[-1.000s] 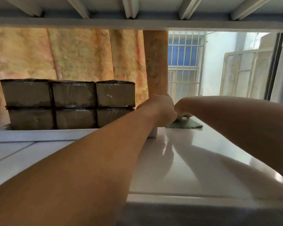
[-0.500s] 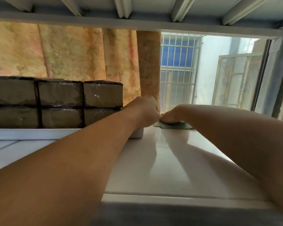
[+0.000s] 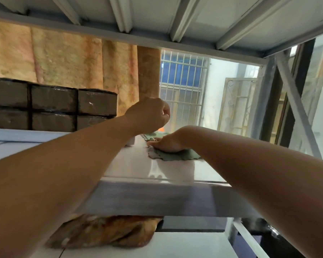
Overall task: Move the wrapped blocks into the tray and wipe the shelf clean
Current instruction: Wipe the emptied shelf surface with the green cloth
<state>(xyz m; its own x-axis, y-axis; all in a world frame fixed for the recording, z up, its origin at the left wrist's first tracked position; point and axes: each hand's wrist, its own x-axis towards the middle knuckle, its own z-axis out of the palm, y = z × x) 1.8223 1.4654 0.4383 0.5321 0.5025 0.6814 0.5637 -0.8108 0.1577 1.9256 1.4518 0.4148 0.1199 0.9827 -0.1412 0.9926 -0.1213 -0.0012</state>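
Observation:
Several brown wrapped blocks (image 3: 53, 98) stand stacked two high in a white tray (image 3: 45, 133) at the left of the white shelf (image 3: 175, 170). My right hand (image 3: 166, 143) presses flat on a green cloth (image 3: 175, 155) lying on the shelf, right of the tray. My left hand (image 3: 150, 113) hovers above the tray's right end in a loose fist with nothing visible in it. The tray's right end is hidden behind my left forearm.
An upper shelf (image 3: 157, 21) with metal ribs sits close overhead. An orange curtain (image 3: 73, 62) hangs behind the shelf, a barred window (image 3: 181, 86) to its right. A diagonal metal brace (image 3: 296, 108) stands at the right. A lower shelf (image 3: 157, 243) shows below the front edge.
My right hand has drawn the cloth nearer along the shelf. My left hand has lifted off the tray's end. The view has tilted down, showing the shelf's front edge and the lower shelf.

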